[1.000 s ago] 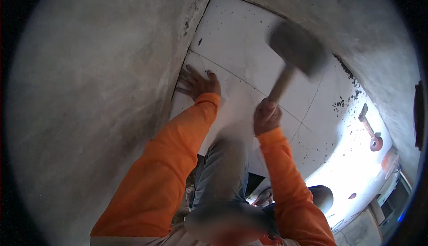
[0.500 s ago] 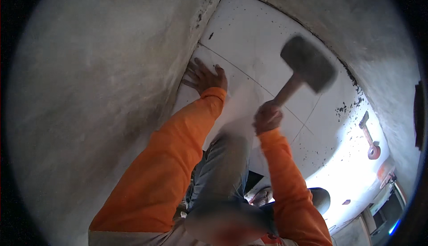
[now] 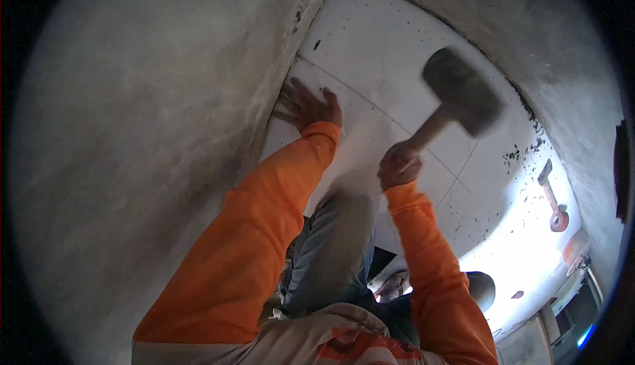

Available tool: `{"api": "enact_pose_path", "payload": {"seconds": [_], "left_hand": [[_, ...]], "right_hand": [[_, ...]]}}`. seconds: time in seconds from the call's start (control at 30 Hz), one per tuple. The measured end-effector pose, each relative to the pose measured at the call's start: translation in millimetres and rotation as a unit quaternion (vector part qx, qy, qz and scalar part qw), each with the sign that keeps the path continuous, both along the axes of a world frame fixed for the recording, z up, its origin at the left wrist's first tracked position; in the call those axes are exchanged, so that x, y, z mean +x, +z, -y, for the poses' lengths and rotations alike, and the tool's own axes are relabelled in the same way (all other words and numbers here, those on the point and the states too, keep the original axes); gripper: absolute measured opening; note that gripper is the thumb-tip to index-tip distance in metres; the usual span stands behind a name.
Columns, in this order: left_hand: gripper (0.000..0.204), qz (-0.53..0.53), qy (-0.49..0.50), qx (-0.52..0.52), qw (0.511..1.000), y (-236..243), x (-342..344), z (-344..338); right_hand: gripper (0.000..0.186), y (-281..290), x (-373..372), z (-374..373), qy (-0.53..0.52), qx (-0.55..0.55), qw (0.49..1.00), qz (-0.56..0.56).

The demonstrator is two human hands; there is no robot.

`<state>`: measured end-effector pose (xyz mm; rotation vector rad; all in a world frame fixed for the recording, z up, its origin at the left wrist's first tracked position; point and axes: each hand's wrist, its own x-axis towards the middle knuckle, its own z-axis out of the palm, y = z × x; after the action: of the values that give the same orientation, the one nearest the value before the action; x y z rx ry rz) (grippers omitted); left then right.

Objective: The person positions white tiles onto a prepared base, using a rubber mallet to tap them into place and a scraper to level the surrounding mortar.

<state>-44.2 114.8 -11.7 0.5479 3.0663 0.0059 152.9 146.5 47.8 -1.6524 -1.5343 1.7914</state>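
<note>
In my right hand point(image 3: 400, 164) is a rubber mallet point(image 3: 463, 91) with a dark block head and a wooden handle. My fingers are wrapped round the lower handle, and the head, a little blurred, hangs over the pale floor tiles point(image 3: 370, 54). My left hand point(image 3: 309, 105) lies flat with its fingers spread on a tile, close to the foot of the left wall. A thin joint line between tiles runs just beyond that hand. Both my arms wear orange sleeves.
Bare grey walls rise at the left point(image 3: 145, 100) and far right point(image 3: 555, 54). Dark crumbs point(image 3: 522, 153) lie along the right wall's foot. A wooden-handled tool point(image 3: 548, 183) and a reddish tape roll point(image 3: 559, 221) rest there. My bent knee point(image 3: 344, 226) is between my arms. Strong light falls at lower right.
The mallet is held up at nearly the same height in both frames, shifted very slightly. My left hand stays flat on the tile. The view has tilted a little, showing more of my shirt.
</note>
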Motion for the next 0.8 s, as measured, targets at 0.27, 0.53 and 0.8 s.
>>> {"api": "enact_pose_path", "payload": {"seconds": [0.27, 0.53, 0.8], "left_hand": [[0.076, 0.022, -0.019, 0.026, 0.999, 0, 0, -15], [0.075, 0.069, 0.026, -0.001, 0.997, 4, -6, -6], [0.075, -0.007, 0.002, 0.013, 1.0, -25, 1, -7]], "right_hand": [[0.064, -31, 2, 22, 0.088, 0.137, 0.979, 0.126], [0.046, 3, -22, 27, 0.045, 0.215, 0.966, 0.138], [0.04, 22, -33, -3, 0.024, 0.103, 0.991, 0.082]]}}
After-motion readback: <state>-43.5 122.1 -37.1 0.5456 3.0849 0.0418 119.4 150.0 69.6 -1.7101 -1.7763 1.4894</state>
